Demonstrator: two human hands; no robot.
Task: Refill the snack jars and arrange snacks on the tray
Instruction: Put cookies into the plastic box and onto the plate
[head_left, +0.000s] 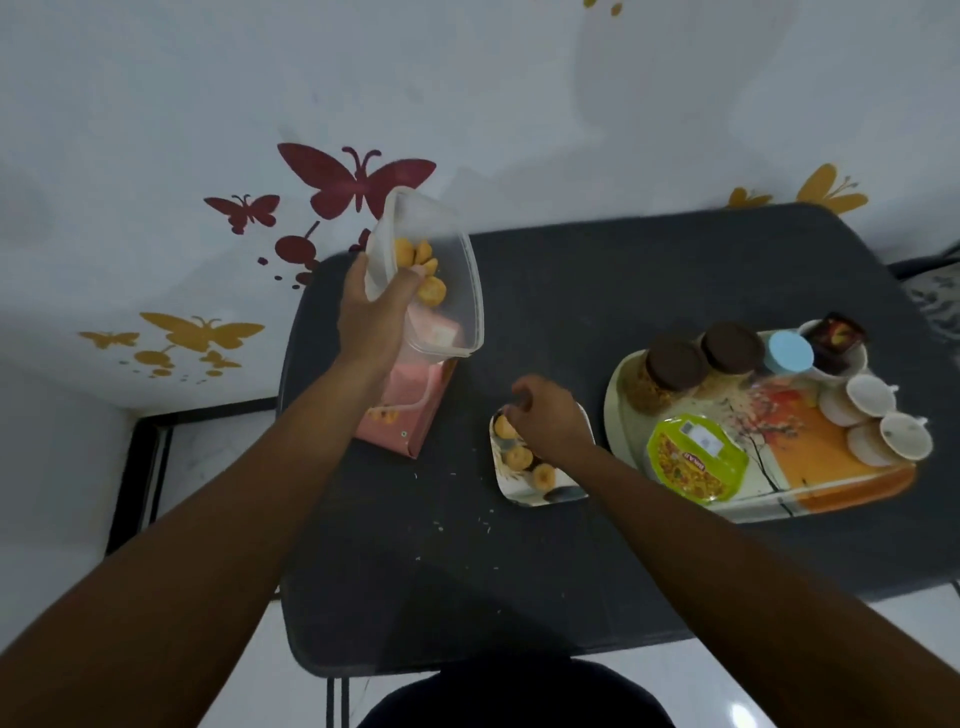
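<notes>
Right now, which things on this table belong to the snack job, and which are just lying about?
In the job:
clear container, held by left hand
small plate, under right hand
cookies
pink box
tray
brown-lidded jars

Lying about:
crumbs
butterfly decals

Clear container (441, 291) tilted, holding biscuits (423, 273); more biscuits on small plate (540, 493).

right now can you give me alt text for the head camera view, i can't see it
Over a dark table, the left hand holds up a clear plastic container with a few biscuits inside, while the right hand reaches onto a small plate of biscuits. To the right, a tray carries jars, cups and a snack packet.
</notes>
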